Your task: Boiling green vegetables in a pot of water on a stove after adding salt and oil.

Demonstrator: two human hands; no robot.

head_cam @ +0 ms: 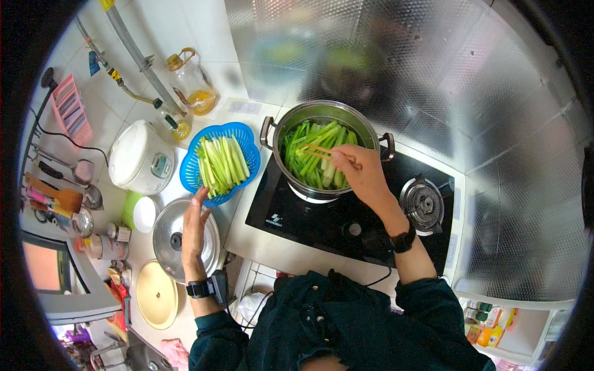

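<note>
My right hand [360,174] holds a pair of wooden chopsticks [320,150] over a two-handled steel pot [270,132]. The chopstick tips touch green stalks, which look like celery [312,160], in the pot. The pot stands on the left burner of a black glass gas hob [274,204]. My left hand [195,227] has its fingers apart at the lower edge of a blue plastic basket [253,148] and holds nothing; whether its fingertips touch the basket, I cannot tell. Pale green stalks [223,167] lie in the basket. Below that hand is a glass pot lid [169,236] with a steel rim.
A white rice cooker [134,157], oil bottles [197,90] and a white bowl [145,214] stand at the left. A round yellowish board or lid [157,294] lies nearer the sink [144,355]. Ladles and brushes [65,197] hang on the wall. The right burner [422,204] holds no pot.
</note>
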